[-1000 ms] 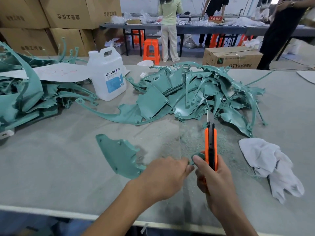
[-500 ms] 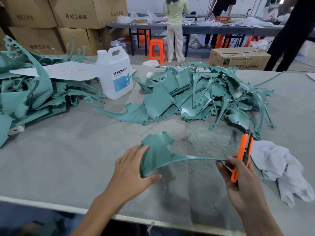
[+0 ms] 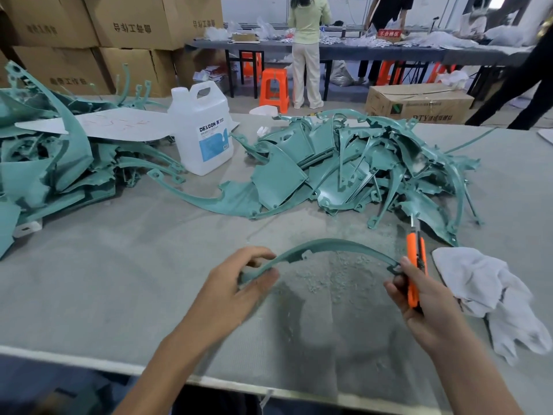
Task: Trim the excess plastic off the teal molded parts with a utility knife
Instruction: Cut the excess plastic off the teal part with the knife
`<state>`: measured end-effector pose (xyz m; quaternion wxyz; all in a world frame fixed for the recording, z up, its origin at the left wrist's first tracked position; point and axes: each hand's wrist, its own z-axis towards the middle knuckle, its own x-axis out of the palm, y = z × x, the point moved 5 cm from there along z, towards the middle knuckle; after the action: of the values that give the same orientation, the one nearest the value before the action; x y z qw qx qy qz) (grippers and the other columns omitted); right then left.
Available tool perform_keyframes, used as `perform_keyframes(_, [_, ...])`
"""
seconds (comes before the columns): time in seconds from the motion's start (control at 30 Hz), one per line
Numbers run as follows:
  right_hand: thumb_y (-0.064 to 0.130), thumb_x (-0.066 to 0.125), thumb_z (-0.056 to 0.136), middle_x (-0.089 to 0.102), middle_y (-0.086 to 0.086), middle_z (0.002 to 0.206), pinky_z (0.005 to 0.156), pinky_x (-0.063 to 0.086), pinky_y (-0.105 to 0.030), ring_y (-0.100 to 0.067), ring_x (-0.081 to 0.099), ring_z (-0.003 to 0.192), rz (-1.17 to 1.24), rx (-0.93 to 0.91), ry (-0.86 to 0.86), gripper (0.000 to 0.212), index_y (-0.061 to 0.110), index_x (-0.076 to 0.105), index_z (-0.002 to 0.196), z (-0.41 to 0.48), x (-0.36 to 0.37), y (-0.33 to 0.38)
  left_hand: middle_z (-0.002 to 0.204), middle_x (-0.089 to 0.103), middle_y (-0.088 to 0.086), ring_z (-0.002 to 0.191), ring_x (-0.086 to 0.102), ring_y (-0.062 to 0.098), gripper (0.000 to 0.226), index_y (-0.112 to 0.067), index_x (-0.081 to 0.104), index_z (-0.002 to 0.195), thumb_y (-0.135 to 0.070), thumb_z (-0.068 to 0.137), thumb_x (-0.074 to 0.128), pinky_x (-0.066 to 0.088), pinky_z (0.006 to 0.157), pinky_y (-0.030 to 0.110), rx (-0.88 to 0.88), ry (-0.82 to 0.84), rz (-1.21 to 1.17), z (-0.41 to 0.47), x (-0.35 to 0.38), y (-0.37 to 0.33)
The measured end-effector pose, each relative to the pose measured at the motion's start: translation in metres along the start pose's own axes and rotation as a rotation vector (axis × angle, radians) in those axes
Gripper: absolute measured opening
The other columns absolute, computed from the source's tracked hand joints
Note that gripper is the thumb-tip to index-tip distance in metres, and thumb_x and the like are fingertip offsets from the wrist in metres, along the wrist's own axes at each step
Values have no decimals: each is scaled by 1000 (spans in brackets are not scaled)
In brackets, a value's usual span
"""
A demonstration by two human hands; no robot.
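I hold a long curved teal molded part (image 3: 329,245) edge-on, arched above the grey table (image 3: 119,265). My left hand (image 3: 236,289) grips its wide left end between thumb and fingers. My right hand (image 3: 419,298) grips an orange utility knife (image 3: 414,265), blade pointing away from me, while its fingertips touch the part's thin right tip. A pile of teal molded parts (image 3: 359,169) lies behind my hands, and another pile (image 3: 45,163) lies at the left.
Teal shavings (image 3: 335,271) litter the table under the part. A white rag (image 3: 490,295) lies at the right. A white DEXCON jug (image 3: 203,130) stands between the piles. Cardboard boxes (image 3: 134,22) and people at a far table are behind.
The part has turned from showing its broad face to edge-on, arched between my hands. The knife in my right hand has swung more upright. Earlier, both hands were close together on one small spot.
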<state>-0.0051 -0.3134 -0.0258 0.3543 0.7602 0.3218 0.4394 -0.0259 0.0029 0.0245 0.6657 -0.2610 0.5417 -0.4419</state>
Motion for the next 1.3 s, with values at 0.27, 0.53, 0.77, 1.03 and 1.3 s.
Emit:
perform_keyframes(0.27, [27,68,94,54,-1,63,39,43,-20,-9,54,46,-394,-145,0,23,5,62,91,10,1,6,125,67,-21,108,68,15,40,-45,63,129,-22,96,66,56,92,35,-123,116,-36,-5,12,26])
perform_keyframes(0.53, [72,54,80,63,3,64,41,41,-20,-5,51,41,-1011,-594,266,36,43,66,99,-70,34,25,151,32,-25,141,29,-7,71,-37,40,150,-11,83,46,23,119,21,-14,26,393,2,-8,-1])
perform_keyframes(0.77, [73,50,84,57,21,66,52,37,-9,0,54,55,-1177,-797,455,32,50,61,103,-120,64,14,148,22,-27,145,31,4,72,-32,32,154,2,93,52,21,115,18,-45,-53,490,5,-14,-22])
perform_keyframes(1.03, [65,52,88,58,14,61,42,35,-15,-6,53,46,-1196,-887,234,22,44,60,91,-101,74,41,152,44,-4,142,42,19,83,-20,46,148,19,76,59,35,116,45,117,-113,530,-12,-22,-53])
perform_keyframes(1.3, [54,56,94,56,4,52,49,40,-31,-15,57,51,-1354,-632,-35,30,28,64,81,-16,31,47,150,46,-16,140,41,3,84,-27,47,148,14,75,48,33,114,35,164,-275,389,-25,-55,-69])
